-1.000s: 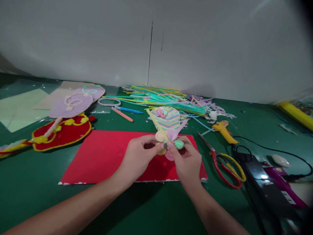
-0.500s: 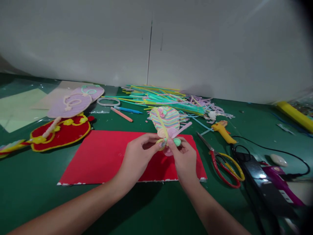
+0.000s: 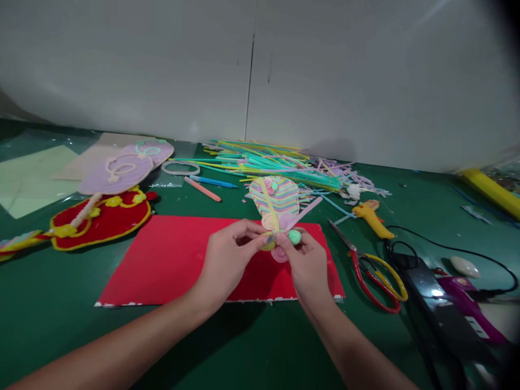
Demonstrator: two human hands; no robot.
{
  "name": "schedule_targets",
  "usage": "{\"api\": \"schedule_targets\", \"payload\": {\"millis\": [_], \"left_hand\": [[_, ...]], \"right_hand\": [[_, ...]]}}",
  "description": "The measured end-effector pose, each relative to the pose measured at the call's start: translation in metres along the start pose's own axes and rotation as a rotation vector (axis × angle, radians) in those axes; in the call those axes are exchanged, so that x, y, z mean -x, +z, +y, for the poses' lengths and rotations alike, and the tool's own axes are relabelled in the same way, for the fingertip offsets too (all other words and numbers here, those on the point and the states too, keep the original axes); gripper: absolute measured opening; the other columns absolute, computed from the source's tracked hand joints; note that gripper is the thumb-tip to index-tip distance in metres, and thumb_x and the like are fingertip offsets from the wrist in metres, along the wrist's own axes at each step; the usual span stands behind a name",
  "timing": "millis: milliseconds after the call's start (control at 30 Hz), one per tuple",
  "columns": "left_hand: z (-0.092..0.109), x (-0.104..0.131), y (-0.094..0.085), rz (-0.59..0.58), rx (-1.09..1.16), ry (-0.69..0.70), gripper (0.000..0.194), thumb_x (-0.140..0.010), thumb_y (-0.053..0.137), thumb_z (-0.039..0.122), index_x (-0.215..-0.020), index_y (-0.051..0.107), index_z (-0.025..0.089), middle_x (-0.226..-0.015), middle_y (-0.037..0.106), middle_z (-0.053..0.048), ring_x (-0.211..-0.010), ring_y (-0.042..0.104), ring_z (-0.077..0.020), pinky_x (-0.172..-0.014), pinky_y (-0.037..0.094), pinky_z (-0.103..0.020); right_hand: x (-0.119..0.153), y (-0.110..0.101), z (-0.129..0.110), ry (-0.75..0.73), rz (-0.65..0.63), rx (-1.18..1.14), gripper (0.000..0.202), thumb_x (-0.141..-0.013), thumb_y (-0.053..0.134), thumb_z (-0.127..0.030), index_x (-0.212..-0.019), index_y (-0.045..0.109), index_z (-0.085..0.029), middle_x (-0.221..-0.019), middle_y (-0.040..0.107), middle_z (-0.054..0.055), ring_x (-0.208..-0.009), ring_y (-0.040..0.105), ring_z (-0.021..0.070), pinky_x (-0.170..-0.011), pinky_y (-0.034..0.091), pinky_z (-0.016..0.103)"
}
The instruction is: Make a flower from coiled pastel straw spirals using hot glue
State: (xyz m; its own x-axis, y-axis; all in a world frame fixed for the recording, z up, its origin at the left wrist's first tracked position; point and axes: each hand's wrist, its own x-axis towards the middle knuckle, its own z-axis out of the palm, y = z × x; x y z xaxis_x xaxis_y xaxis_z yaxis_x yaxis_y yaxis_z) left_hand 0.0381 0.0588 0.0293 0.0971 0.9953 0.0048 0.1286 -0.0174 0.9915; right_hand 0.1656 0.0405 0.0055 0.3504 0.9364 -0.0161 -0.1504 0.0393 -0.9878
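Both hands are pinched together over a pipe-cleaner flower [image 3: 279, 253] with coiled petals in pink, lilac, mint, yellow and cream. My left hand [image 3: 229, 257] grips its left side, thumb and forefinger closed near the centre. From the right, my right hand [image 3: 307, 262] pinches it beside the mint petal. A yellow stem [image 3: 268, 201] sticks up from the centre and a lilac stem [image 3: 311, 208] slants to the upper right. Fingers hide the flower's centre. Behind it lies a striped pastel oval piece [image 3: 286, 197] with small pink and mint coils. Under the hands is a red board [image 3: 170, 260].
Red-and-yellow scissors [image 3: 376, 281], a yellow glue gun [image 3: 371, 221] and a black power strip [image 3: 442, 303] lie to the right. Pipe cleaners [image 3: 268, 162] are heaped at the back. A red decorated fan [image 3: 101, 219], lilac ovals [image 3: 122, 173] and two pens [image 3: 213, 182] are on the left.
Both hands keep their pinch on the flower and have barely moved. The flower has turned slightly, and the lilac stem's tip sits a little higher and farther right.
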Motion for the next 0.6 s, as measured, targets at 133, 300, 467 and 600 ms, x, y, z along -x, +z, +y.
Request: {"api": "schedule_targets", "payload": {"millis": [133, 300, 467, 600], "left_hand": [[-0.001, -0.001, 0.000, -0.043, -0.029, -0.003, 0.013, -0.072, 0.064, 0.027, -0.080, 0.065, 0.017, -0.074, 0.068, -0.002, -0.069, 0.064, -0.0147, -0.064, 0.050, -0.023], [0.000, -0.009, -0.007, -0.098, -0.098, 0.155, 0.035, -0.076, 0.061, 0.026, -0.110, 0.055, 0.020, -0.097, 0.065, -0.005, -0.089, 0.062, -0.0164, -0.078, 0.050, -0.029], [0.008, -0.017, -0.019, -0.080, -0.383, 0.473, 0.014, -0.080, 0.057, 0.023, -0.090, 0.065, 0.021, -0.100, 0.062, -0.004, -0.094, 0.058, -0.0156, -0.084, 0.046, -0.027], [0.010, -0.022, -0.026, -0.161, -0.420, 0.558, 0.012, -0.081, 0.056, 0.023, -0.088, 0.066, 0.022, -0.092, 0.064, -0.003, -0.087, 0.060, -0.0143, -0.079, 0.047, -0.024]], "right_hand": [[-0.001, -0.003, -0.003, -0.030, -0.003, 0.071, 0.015, -0.068, 0.068, -0.030, -0.072, 0.063, -0.017, -0.068, 0.064, -0.001, -0.069, 0.061, 0.0138, -0.064, 0.050, 0.026], [-0.007, -0.009, -0.006, -0.007, -0.051, 0.133, 0.015, -0.067, 0.069, -0.032, -0.073, 0.065, -0.018, -0.070, 0.067, 0.000, -0.069, 0.062, 0.0153, -0.065, 0.051, 0.027], [-0.008, -0.009, -0.005, 0.005, -0.093, 0.156, 0.016, -0.062, 0.072, -0.032, -0.067, 0.066, -0.018, -0.069, 0.065, 0.001, -0.067, 0.061, 0.0158, -0.060, 0.050, 0.027], [-0.007, -0.008, -0.004, 0.013, -0.148, 0.158, 0.014, -0.061, 0.072, -0.031, -0.064, 0.067, -0.018, -0.068, 0.064, 0.000, -0.065, 0.059, 0.0140, -0.059, 0.049, 0.026]]}}
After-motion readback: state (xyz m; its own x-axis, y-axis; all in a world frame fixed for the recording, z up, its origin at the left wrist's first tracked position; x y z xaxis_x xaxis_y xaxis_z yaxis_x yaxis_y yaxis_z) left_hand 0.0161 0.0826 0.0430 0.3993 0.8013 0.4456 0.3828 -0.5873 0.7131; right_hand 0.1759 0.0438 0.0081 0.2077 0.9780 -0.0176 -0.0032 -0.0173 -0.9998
